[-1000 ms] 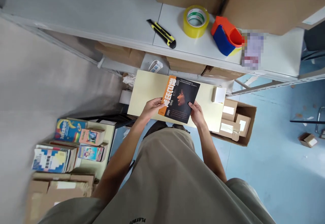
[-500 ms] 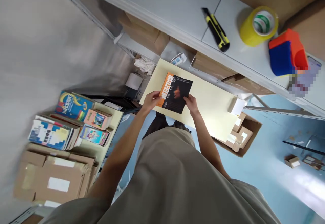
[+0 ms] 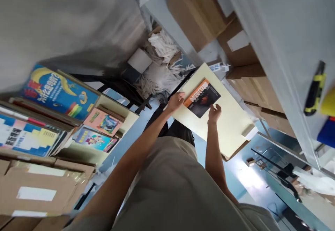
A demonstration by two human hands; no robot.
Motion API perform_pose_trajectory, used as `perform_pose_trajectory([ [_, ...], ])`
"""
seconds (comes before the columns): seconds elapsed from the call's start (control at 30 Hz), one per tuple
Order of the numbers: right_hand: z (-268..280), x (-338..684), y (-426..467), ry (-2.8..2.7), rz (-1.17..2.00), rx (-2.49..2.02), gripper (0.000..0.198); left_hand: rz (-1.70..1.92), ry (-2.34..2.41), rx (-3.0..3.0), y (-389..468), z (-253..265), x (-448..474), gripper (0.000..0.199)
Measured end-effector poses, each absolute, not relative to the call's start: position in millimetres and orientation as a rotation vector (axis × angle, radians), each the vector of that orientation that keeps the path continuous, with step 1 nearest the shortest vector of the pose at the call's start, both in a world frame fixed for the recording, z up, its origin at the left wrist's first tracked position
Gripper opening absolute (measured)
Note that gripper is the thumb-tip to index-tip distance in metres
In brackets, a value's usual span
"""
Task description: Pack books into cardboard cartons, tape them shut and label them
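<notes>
- Black-and-orange rectangular book (image 3: 201, 106) lies flat on the pale-cream rectangular tabletop (image 3: 230, 128).
- Your left hand (image 3: 176, 102): just beside its orange end. Right hand (image 3: 215, 113): near its black edge. Fingers parted, apparently gripping nothing.
- Likely step: laying down; any lift calls for fingertips under both edges.

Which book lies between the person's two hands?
The black book with the orange strip; the other books sit grouped at the picture's left, away from both hands.
</notes>
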State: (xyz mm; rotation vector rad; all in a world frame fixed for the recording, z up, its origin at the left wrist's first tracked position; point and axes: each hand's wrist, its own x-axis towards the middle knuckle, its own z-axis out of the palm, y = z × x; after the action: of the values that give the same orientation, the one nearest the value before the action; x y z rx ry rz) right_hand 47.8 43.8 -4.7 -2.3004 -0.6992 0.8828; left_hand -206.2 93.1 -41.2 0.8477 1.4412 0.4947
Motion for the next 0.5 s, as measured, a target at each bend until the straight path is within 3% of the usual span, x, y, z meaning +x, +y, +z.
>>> perform_pose_trajectory([
  [0.1, -2, 19, 61, -0.986, 0.623, -2.382, 0.042, 0.526, 1.572, 0.725, 86, -69, -243, 0.039],
  [0.17, -5, -5, 84, -1.318, 0.622, -2.286, 0.038, 0.516, 1.647, 0.633, 84, -92, -265, 0.034],
  [0.33, -53, -67, 175, -1.992, 0.781, -1.982, 0.037, 0.503, 1.742, 0.454, 83, -157, -295, 0.023],
  [0.5, -157, -114, 260, -2.498, 1.169, -1.846, 0.034, 0.52, 1.795, 0.347, 85, -218, -295, 0.025],
])
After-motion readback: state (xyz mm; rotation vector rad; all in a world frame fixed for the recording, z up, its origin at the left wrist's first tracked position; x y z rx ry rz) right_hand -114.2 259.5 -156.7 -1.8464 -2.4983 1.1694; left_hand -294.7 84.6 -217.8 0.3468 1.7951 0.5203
